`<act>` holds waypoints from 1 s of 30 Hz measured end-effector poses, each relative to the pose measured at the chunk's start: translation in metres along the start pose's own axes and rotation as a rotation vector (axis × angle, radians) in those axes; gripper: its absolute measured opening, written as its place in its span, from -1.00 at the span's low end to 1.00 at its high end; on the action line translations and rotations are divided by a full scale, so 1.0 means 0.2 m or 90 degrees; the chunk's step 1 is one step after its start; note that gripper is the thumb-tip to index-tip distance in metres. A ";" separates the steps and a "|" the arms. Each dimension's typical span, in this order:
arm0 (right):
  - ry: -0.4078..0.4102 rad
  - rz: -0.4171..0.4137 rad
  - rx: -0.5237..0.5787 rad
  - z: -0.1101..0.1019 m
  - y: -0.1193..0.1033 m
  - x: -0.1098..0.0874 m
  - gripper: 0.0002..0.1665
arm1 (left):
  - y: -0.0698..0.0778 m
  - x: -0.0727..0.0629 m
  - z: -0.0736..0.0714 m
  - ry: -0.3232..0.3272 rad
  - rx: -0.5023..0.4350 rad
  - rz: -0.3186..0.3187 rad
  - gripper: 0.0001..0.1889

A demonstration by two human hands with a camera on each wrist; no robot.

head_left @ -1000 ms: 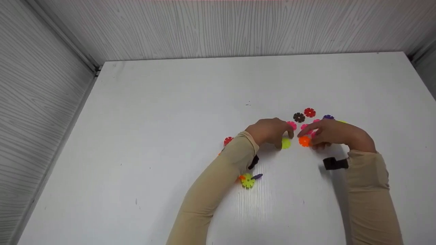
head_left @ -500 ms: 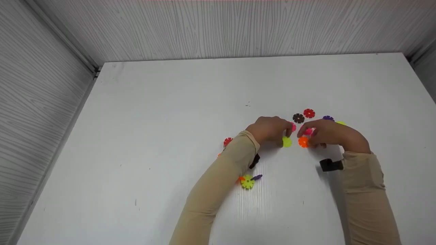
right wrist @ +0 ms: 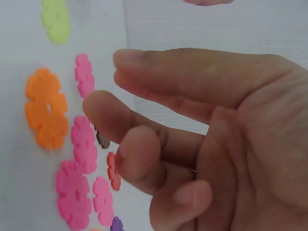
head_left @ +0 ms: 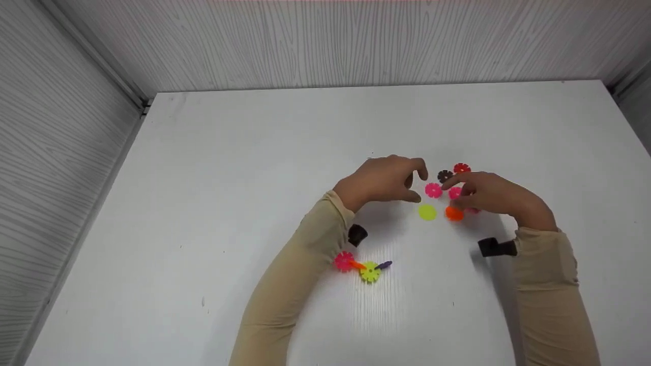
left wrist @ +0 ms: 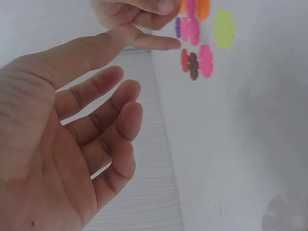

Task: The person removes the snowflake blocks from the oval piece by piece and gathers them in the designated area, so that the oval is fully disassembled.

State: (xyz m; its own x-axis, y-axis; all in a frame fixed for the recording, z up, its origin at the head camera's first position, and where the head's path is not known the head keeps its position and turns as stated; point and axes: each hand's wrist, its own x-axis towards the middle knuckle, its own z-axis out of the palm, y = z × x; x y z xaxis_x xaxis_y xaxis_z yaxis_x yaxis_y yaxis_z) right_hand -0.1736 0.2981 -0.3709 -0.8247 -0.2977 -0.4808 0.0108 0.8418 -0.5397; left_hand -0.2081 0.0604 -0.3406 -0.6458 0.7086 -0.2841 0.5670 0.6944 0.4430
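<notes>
In the head view my left hand (head_left: pixel 386 180) hovers over the white table, thumb and forefinger spread with nothing between them. Closest to it are a pink notched plastic disc (head_left: pixel 433 190) and a yellow disc (head_left: pixel 427 212). My right hand (head_left: pixel 491 193) hangs above the loose discs with its fingers loosely bent. Nothing is held there, as the right wrist view shows; an orange disc (right wrist: pixel 47 108) and several pink discs (right wrist: pixel 73 195) lie beyond the fingertips. A brown disc (head_left: pixel 445 176) and a red disc (head_left: pixel 462 168) lie behind. The right hand covers part of the group.
Near the left forearm lies a joined chain of notched discs: pink (head_left: pixel 344 261), orange, yellow (head_left: pixel 370 273) and purple (head_left: pixel 384 265). Part of it may be hidden under the sleeve (head_left: pixel 300 269). A pale grained wall panel (head_left: pixel 325 46) rises behind the table (head_left: pixel 229 152).
My left hand has moved left and up, away from the yellow and pink discs. Its forearm now covers the chain's red end and uncovers a pink disc. The right hand has barely shifted.
</notes>
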 end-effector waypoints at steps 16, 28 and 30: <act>0.101 -0.142 -0.030 0.15 -0.22 0.05 -0.46 | -0.24 -0.34 0.11 0.145 0.020 -0.032 -0.35; 0.121 -0.167 0.006 0.23 -0.28 0.08 -0.44 | -0.35 -0.39 0.20 0.156 0.002 -0.101 -0.22; 0.123 -0.168 0.002 0.23 -0.28 0.09 -0.44 | -0.36 -0.39 0.21 0.142 0.001 -0.122 -0.21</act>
State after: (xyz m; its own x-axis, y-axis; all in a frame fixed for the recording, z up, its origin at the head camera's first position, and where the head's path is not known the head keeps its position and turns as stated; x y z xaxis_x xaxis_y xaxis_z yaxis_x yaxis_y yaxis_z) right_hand -0.1624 0.2237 -0.3812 -0.8916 -0.4140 -0.1835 -0.2162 0.7452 -0.6308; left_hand -0.1765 -0.0406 -0.3864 -0.8379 0.5194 -0.1678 0.4247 0.8134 0.3975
